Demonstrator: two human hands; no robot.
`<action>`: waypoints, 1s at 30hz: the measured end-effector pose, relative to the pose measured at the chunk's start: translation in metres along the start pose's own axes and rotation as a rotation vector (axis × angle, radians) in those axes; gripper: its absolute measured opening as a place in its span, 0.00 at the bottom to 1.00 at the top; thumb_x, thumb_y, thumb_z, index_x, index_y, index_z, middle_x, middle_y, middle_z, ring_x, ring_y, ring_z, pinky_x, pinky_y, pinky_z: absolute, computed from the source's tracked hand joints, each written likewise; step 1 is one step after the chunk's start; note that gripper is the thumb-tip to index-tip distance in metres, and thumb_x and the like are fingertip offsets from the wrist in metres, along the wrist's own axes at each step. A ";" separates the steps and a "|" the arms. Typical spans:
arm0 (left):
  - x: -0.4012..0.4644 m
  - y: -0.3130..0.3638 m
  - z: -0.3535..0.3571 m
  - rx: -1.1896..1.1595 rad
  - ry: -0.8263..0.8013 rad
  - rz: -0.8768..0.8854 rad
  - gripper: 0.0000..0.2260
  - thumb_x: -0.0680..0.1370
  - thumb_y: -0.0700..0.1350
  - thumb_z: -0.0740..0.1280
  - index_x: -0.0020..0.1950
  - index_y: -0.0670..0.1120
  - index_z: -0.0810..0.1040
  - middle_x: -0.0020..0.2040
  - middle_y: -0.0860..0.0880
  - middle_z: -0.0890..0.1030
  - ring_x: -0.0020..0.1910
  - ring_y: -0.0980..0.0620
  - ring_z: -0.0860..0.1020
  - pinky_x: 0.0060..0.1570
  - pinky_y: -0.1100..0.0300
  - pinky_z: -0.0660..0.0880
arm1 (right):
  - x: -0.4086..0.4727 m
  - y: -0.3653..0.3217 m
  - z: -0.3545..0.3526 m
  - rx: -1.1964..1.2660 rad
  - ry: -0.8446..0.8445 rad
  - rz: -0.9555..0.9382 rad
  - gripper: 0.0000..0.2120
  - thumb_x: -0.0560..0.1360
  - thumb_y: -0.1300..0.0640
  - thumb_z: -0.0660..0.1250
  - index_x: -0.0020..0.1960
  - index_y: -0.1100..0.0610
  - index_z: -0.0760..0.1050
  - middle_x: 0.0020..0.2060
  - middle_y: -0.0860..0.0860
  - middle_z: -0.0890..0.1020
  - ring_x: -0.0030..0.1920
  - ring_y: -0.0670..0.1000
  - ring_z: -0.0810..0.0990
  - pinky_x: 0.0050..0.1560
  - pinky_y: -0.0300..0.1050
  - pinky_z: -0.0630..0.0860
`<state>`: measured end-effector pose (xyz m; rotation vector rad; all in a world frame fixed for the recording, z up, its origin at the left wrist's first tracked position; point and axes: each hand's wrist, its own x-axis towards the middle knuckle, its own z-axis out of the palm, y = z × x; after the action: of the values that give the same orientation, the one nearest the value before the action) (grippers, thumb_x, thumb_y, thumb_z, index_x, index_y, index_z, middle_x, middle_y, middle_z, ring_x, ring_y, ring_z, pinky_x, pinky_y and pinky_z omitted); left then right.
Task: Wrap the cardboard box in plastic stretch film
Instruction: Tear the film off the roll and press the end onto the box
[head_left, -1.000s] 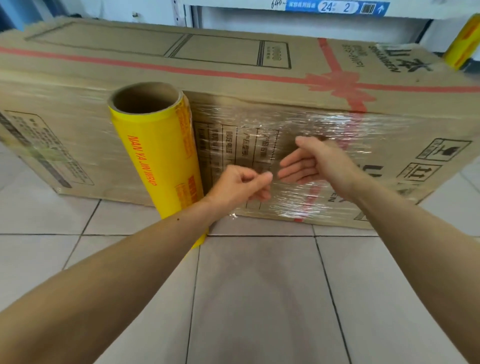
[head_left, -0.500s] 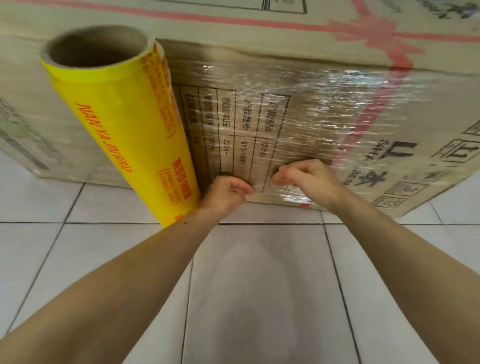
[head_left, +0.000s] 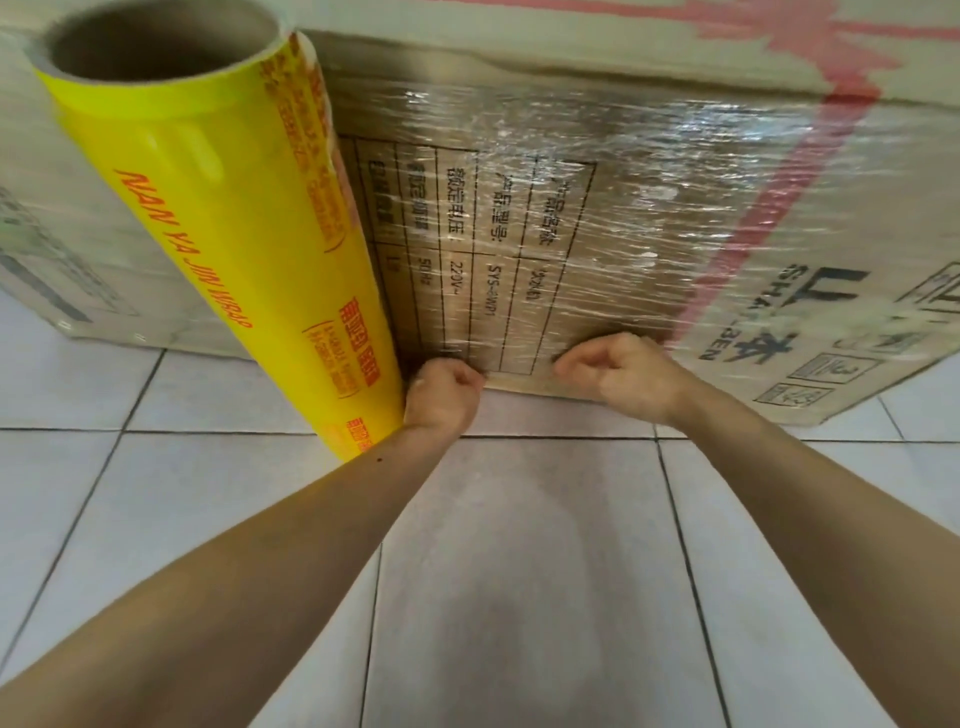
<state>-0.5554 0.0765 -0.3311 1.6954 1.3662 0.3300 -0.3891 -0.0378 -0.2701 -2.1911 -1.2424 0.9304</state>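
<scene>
A large cardboard box (head_left: 857, 218) lies on the tiled floor, its front face partly covered with shiny stretch film (head_left: 597, 171). A tall yellow roll of film (head_left: 234, 249) stands upright against the box at the left. My left hand (head_left: 441, 392) is curled at the box's bottom edge, right beside the roll's base, and seems to pinch the film's lower edge. My right hand (head_left: 618, 371) is curled too, a little to the right, gripping the film at the same bottom edge.
Pale floor tiles (head_left: 519, 571) with dark grout lines spread out in front of the box. The unwrapped left part of the box (head_left: 62, 234) runs behind the roll.
Both hands dropped from mid-height on the box face to its bottom edge and curled tighter. The view moved closer and lower; the roll stays in place.
</scene>
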 end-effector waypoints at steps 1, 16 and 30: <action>-0.003 0.002 0.001 0.015 0.018 -0.014 0.09 0.80 0.41 0.67 0.55 0.44 0.86 0.58 0.46 0.84 0.60 0.46 0.79 0.60 0.61 0.71 | -0.003 0.001 -0.004 0.022 0.018 -0.009 0.05 0.78 0.49 0.68 0.50 0.43 0.83 0.46 0.37 0.83 0.54 0.42 0.79 0.52 0.34 0.71; -0.017 0.051 -0.004 0.070 -0.442 0.272 0.15 0.77 0.28 0.63 0.49 0.44 0.85 0.48 0.51 0.83 0.55 0.52 0.81 0.62 0.57 0.75 | -0.039 -0.056 -0.069 0.165 0.036 -0.160 0.08 0.76 0.55 0.71 0.54 0.53 0.84 0.47 0.46 0.87 0.50 0.45 0.85 0.46 0.35 0.76; -0.028 0.099 -0.043 -0.274 -0.355 0.393 0.14 0.76 0.51 0.73 0.47 0.40 0.85 0.45 0.44 0.87 0.50 0.45 0.85 0.61 0.50 0.78 | -0.066 -0.105 -0.093 0.315 0.271 -0.272 0.10 0.77 0.55 0.70 0.53 0.60 0.83 0.45 0.53 0.88 0.47 0.50 0.87 0.60 0.58 0.80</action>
<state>-0.5313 0.0746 -0.2228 1.6851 0.6935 0.3946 -0.4032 -0.0489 -0.1163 -1.7804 -1.1405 0.6433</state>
